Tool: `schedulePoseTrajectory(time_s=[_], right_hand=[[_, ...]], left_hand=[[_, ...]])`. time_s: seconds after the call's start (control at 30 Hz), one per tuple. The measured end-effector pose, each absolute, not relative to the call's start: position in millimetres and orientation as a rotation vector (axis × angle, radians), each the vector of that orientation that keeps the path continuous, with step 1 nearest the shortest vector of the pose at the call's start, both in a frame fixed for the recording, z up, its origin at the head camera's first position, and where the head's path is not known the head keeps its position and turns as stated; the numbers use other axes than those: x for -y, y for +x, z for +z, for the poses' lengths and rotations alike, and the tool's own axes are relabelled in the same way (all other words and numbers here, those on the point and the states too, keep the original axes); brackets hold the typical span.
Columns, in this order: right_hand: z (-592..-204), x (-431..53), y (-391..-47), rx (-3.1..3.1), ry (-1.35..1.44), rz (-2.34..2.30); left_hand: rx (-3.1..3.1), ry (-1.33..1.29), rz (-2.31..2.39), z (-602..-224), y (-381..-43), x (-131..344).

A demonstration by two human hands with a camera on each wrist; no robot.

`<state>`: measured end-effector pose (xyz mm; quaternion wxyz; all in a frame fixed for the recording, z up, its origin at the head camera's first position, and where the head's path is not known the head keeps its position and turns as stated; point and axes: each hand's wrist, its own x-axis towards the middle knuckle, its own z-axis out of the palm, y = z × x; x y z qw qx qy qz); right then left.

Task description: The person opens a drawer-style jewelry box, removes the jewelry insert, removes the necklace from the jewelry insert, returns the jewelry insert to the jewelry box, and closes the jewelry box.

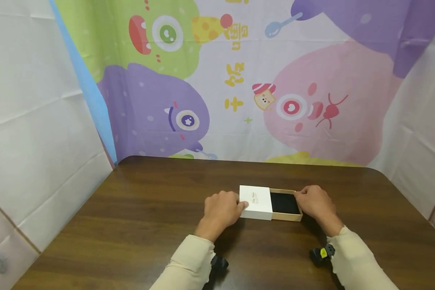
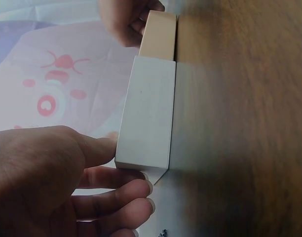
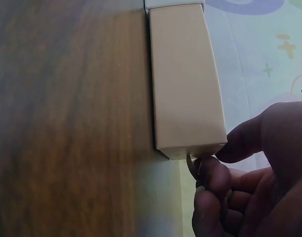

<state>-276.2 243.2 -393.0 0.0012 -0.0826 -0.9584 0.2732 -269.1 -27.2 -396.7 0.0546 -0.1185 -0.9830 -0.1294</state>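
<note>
A white box sleeve (image 1: 253, 211) with small lettering on top lies on the table. From its right side a tan drawer (image 1: 287, 217) sticks out partway, showing a black lining or insert (image 1: 284, 202). My left hand (image 1: 222, 207) grips the sleeve's left end, thumb on top; in the left wrist view its fingers (image 2: 133, 190) reach around that end. At the drawer's outer end is my right hand (image 1: 316, 202). The right wrist view shows it pinching a thin ribbon pull tab (image 3: 192, 167) there, the thumb close against the drawer's corner.
The brown wooden table (image 1: 148, 225) has rounded far corners. Behind it hangs a cartoon-printed cloth (image 1: 221, 133), with pale cloth walls (image 1: 40, 100) on both sides. Dark wrist cameras (image 1: 219, 264) are strapped beneath the cream sleeves (image 1: 190, 257).
</note>
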Motion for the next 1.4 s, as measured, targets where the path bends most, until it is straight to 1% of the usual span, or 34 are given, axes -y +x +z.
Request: schedulePoseTrajectory(time_s=[0.23,1.03,1.4], right_hand=[[-389,-245,-276,3.012,-0.247,0.819],[-393,-232,-276,2.998,-0.154,0.868],[-392,-236,-275,3.000,-0.142,0.861]], left_hand=[[2.979,-0.366,-0.396,-395,-270,26],[2.990,-0.335,-0.443,-401,-266,33],[2.973,-0.363,-0.435,-398,-267,29]])
